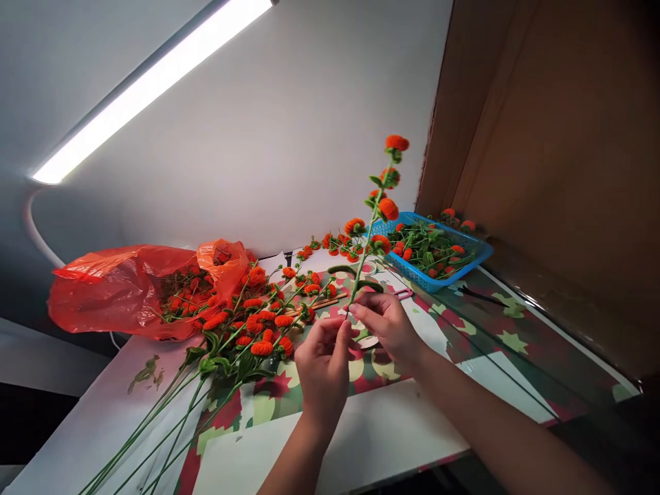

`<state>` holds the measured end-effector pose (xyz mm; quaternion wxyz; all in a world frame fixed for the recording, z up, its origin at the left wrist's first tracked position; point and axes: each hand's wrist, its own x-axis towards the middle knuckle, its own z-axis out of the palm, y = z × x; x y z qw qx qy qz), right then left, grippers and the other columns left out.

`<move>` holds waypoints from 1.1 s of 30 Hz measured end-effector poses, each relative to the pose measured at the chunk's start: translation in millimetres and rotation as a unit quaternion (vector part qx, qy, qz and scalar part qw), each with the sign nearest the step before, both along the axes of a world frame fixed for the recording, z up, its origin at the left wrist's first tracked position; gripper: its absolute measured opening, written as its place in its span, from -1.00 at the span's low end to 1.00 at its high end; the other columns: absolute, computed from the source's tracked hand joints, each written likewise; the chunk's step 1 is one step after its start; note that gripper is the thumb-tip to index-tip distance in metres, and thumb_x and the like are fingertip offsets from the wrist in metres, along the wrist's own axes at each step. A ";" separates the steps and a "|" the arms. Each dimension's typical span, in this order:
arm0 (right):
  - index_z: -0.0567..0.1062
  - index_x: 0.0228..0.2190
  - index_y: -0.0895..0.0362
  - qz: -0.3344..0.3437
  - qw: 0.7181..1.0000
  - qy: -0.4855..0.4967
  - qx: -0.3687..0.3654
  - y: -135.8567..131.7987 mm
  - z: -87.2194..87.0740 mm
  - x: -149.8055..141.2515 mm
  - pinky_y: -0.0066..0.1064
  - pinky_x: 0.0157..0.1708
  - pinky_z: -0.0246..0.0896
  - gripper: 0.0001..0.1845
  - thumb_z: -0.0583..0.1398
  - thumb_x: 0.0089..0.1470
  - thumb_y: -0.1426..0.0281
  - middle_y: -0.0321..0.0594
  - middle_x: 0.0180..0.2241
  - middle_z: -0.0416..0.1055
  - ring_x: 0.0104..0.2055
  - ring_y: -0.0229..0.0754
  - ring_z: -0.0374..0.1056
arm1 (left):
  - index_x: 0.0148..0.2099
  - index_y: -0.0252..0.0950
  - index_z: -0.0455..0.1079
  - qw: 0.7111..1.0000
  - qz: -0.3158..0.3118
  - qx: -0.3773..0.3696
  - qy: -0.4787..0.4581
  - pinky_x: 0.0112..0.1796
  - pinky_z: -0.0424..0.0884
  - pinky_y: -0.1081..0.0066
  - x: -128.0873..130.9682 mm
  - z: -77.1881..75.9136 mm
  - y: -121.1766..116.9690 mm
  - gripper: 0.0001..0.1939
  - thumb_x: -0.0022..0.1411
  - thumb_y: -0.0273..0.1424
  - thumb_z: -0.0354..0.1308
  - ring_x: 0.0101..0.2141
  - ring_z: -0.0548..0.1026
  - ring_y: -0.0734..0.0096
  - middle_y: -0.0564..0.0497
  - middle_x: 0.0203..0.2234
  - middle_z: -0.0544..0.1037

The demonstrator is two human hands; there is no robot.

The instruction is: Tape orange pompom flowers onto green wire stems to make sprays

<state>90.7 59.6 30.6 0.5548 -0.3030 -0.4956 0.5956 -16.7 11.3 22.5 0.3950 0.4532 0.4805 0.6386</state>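
Observation:
A tall artificial flower stem (363,257) with several orange fuzzy blooms and small green leaves stands nearly upright, leaning right, above the table. My right hand (388,324) pinches it near its lower end, below two long dark green leaves (369,284). Just beneath, my left hand (324,361) is closed with thumb and fingertips at the thin bottom tip of the same stem. To the left lies a bunch of similar orange flowers (262,348), their long bare green stems (149,430) reaching toward the front edge.
An orange plastic bag (103,285) holding more flowers lies at the back left. At the back right, a blue basket (432,283) contains green stems and orange blooms. Dark scissors (482,295) rest beside it. A bright lamp (155,86) hangs above; cardboard (557,151) borders the right.

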 end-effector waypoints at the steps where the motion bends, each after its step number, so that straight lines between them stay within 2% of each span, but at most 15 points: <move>1: 0.41 -0.61 0.17 -0.008 1.000 -0.010 0.016 -1.1 1.2 -0.3 -0.47 -0.52 0.02 -0.78 0.24 -0.05 0.33 -0.37 -0.62 0.19 -0.54 -0.35 0.09 | -0.34 -0.32 0.40 1.000 0.010 0.008 0.005 -0.58 0.34 0.53 0.5 0.9 -0.4 -0.84 0.07 -0.32 0.22 -0.63 0.41 0.51 0.04 -0.58 0.49; 3: 0.42 -0.60 0.17 -0.022 0.998 -0.018 0.047 -2.5 2.8 -0.9 -0.47 -0.49 0.03 -0.80 0.23 -0.04 0.34 -0.35 -0.59 0.20 -0.50 -0.33 0.12 | -0.35 -0.32 0.40 1.000 -0.001 0.006 -0.020 -0.62 0.32 0.55 0.6 2.2 0.4 -0.83 0.08 -0.31 0.21 -0.66 0.40 0.54 0.06 -0.60 0.48; 6: 0.44 -0.58 0.16 -0.007 0.999 0.011 0.045 -1.9 2.6 -1.5 -0.48 -0.50 0.01 -0.82 0.25 -0.06 0.34 -0.38 -0.60 0.16 -0.51 -0.35 0.08 | -0.39 -0.33 0.35 0.986 -0.091 -0.028 -0.135 -0.77 0.10 0.66 -1.5 1.7 4.1 -0.80 0.08 -0.29 0.22 -0.80 0.23 0.70 0.11 -0.67 0.44; 8: 0.45 -0.57 0.17 0.047 0.998 0.034 0.000 0.1 1.2 -0.9 -0.50 -0.53 -0.02 -0.80 0.27 -0.08 0.30 -0.39 -0.62 0.15 -0.54 -0.38 0.04 | -0.42 -0.33 0.31 0.957 -0.171 -0.057 -0.226 -0.81 -0.06 0.70 -3.4 -0.6 6.6 -0.76 0.05 -0.27 0.24 -0.86 0.06 0.80 0.16 -0.72 0.39; 11: 0.46 -0.57 0.19 0.153 0.984 0.066 -0.068 3.6 -0.5 1.0 -0.51 -0.57 -0.04 -0.76 0.29 -0.12 0.25 -0.37 -0.63 0.20 -0.58 -0.40 0.05 | -0.45 -0.32 0.27 0.897 -0.276 -0.102 -0.329 -0.85 -0.18 0.72 -4.2 -5.0 8.5 -0.74 0.04 -0.27 0.25 -0.88 -0.15 0.86 0.25 -0.76 0.27; 13: 0.45 -0.59 0.18 0.177 0.974 0.104 -0.091 5.0 -0.6 2.2 -0.53 -0.59 -0.04 -0.77 0.31 -0.16 0.28 -0.40 -0.67 0.17 -0.61 -0.42 0.03 | -0.45 -0.33 0.27 0.868 -0.317 -0.123 -0.363 -0.85 -0.20 0.73 -2.7 -7.2 8.7 -0.74 0.03 -0.27 0.26 -0.87 -0.20 0.87 0.28 -0.76 0.22; 14: 0.44 -0.60 0.18 0.171 0.973 0.120 -0.102 5.5 -0.3 2.7 -0.54 -0.60 -0.04 -0.78 0.31 -0.17 0.29 -0.42 -0.69 0.13 -0.63 -0.43 0.00 | -0.45 -0.33 0.28 0.864 -0.319 -0.131 -0.367 -0.85 -0.19 0.73 -1.5 -7.9 8.7 -0.73 0.02 -0.27 0.26 -0.86 -0.18 0.86 0.28 -0.76 0.21; 15: 0.42 -0.61 0.17 0.156 0.973 0.128 -0.109 5.9 0.2 3.1 -0.54 -0.61 -0.05 -0.79 0.31 -0.19 0.31 -0.44 -0.70 0.10 -0.64 -0.43 -0.01 | -0.45 -0.33 0.29 0.870 -0.309 -0.136 -0.359 -0.84 -0.14 0.73 -0.2 -8.2 8.8 -0.73 0.02 -0.26 0.26 -0.86 -0.13 0.85 0.26 -0.76 0.22; 17: 0.40 -0.63 0.17 0.115 0.982 0.106 -0.105 6.3 1.1 3.6 -0.54 -0.61 -0.04 -0.79 0.30 -0.20 0.32 -0.43 -0.70 0.11 -0.63 -0.41 0.01 | -0.45 -0.35 0.33 0.910 -0.254 -0.129 -0.302 -0.76 0.08 0.73 1.7 -8.3 9.3 -0.74 0.03 -0.27 0.26 -0.79 0.11 0.80 0.20 -0.72 0.30; 19: 0.38 -0.63 0.17 0.058 0.996 0.040 -0.059 5.7 1.7 3.4 -0.52 -0.59 -0.02 -0.80 0.27 -0.19 0.33 -0.39 -0.66 0.18 -0.59 -0.38 0.07 | -0.39 -0.35 0.39 0.958 -0.164 -0.094 -0.215 -0.55 0.31 0.69 1.8 -8.4 10.8 -0.80 0.01 -0.34 0.29 -0.60 0.36 0.69 0.11 -0.61 0.44; 21: 0.37 -0.62 0.17 -0.002 0.999 -0.052 0.005 3.0 2.1 1.7 -0.51 -0.59 -0.05 -0.83 0.23 -0.14 0.36 -0.39 -0.65 0.17 -0.58 -0.37 0.05 | -0.30 -0.33 0.45 0.983 -0.081 -0.059 -0.156 -0.33 0.38 0.61 0.0 -9.4 13.6 -0.78 -0.04 -0.40 0.33 -0.40 0.46 0.57 0.04 -0.45 0.53; 24: 0.35 -0.63 0.17 -0.082 0.974 -0.186 0.096 -5.2 3.8 -3.9 -0.48 -0.59 -0.11 -0.86 0.16 -0.10 0.45 -0.39 -0.67 0.12 -0.59 -0.36 0.01 | -0.26 -0.30 0.48 0.984 -0.025 -0.043 -0.171 -0.20 0.37 0.49 -4.0 -11.5 19.1 -0.73 -0.08 -0.37 0.35 -0.30 0.49 0.46 0.02 -0.36 0.57; 27: 0.35 -0.65 0.18 -0.115 0.953 -0.237 0.151 -12.6 7.4 -8.7 -0.46 -0.55 -0.09 -0.85 0.15 -0.11 0.48 -0.35 -0.64 0.16 -0.56 -0.35 0.04 | -0.33 -0.30 0.51 0.977 0.012 -0.023 -0.214 -0.18 0.36 0.47 -6.9 -10.8 23.5 -0.77 -0.10 -0.35 0.35 -0.31 0.49 0.45 0.03 -0.40 0.58; 30: 0.39 -0.62 0.18 -0.032 0.975 -0.193 0.107 -13.2 11.0 -7.3 -0.46 -0.56 -0.09 -0.82 0.16 -0.06 0.39 -0.35 -0.63 0.17 -0.56 -0.35 0.03 | -0.41 -0.31 0.52 0.966 0.033 -0.025 -0.255 -0.24 0.36 0.50 -9.1 -6.1 25.3 -0.76 -0.19 -0.33 0.40 -0.37 0.49 0.48 0.05 -0.48 0.58; 33: 0.41 -0.61 0.17 0.128 0.985 -0.118 -0.013 -9.1 10.8 -2.3 -0.47 -0.60 -0.15 -0.74 0.18 -0.02 0.27 -0.39 -0.67 0.08 -0.61 -0.37 -0.03 | -0.46 -0.32 0.51 0.948 -0.026 -0.047 -0.313 -0.32 0.37 0.52 -11.0 -0.4 24.8 -0.73 -0.25 -0.28 0.42 -0.46 0.47 0.51 0.06 -0.54 0.55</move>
